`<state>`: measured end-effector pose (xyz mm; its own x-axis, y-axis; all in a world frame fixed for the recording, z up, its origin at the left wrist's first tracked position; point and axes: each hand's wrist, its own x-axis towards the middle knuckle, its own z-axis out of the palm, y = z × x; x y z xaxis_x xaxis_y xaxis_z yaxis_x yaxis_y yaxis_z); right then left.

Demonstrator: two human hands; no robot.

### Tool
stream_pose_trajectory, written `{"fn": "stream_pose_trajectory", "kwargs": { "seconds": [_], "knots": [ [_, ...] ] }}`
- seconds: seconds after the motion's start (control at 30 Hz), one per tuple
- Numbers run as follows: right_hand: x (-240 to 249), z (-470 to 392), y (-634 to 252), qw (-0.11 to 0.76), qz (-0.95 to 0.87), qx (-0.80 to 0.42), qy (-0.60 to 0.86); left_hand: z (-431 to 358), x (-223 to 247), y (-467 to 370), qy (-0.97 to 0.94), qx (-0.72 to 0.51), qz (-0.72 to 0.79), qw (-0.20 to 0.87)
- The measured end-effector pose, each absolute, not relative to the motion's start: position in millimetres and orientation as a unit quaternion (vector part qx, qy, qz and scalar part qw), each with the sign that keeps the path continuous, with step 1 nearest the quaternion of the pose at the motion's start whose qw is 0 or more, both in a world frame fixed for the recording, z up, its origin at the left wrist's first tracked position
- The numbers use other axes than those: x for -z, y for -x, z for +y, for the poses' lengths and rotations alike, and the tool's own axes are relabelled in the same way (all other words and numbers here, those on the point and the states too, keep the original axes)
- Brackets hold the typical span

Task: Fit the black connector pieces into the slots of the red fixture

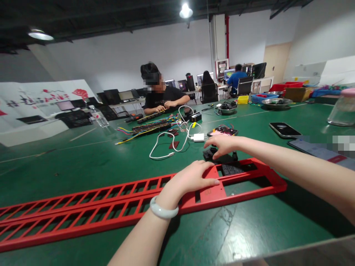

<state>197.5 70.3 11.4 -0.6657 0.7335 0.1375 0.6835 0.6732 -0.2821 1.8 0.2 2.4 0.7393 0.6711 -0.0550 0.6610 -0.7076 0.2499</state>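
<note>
A long red slotted frame (111, 218) lies across the green table (91, 166). My left hand (194, 177) rests on its solid plate, fingers apart, with a pale bangle at the wrist. Past the frame's far edge, my right hand (223, 145) reaches over small black parts (210, 153), thumb and fingers apart; its fingertips are near these parts. A black block (231, 169) sits in the frame's right opening. Behind my right hand is a tray with wires (226, 130).
A white charger (198, 137) with its cable, bundles of coloured wires (152, 128), a phone (284, 130), a metal bowl (276, 103) and a glass jar (342, 111) stand or lie beyond. A person in black (166, 99) works across the table.
</note>
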Motion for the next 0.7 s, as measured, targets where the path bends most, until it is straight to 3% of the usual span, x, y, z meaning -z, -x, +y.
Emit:
{"fn": "stream_pose_trajectory", "kwargs": {
  "seconds": [0.3,0.53,0.7],
  "knots": [
    [-12.3,76.4,-184.1,0.078,-0.904,-0.101,0.408,2.4,-0.9,-1.8,-0.923,-0.022,0.361,0.13],
    [-15.7,48.9,-220.2,0.143,-0.904,-0.08,0.394,1.0,-2.0,-2.6,-0.919,-0.02,0.368,0.137],
    [-3.7,13.9,-259.6,0.238,-0.862,-0.23,0.384,1.8,-2.4,-2.2,-0.917,-0.017,0.374,0.14]
  ]
}}
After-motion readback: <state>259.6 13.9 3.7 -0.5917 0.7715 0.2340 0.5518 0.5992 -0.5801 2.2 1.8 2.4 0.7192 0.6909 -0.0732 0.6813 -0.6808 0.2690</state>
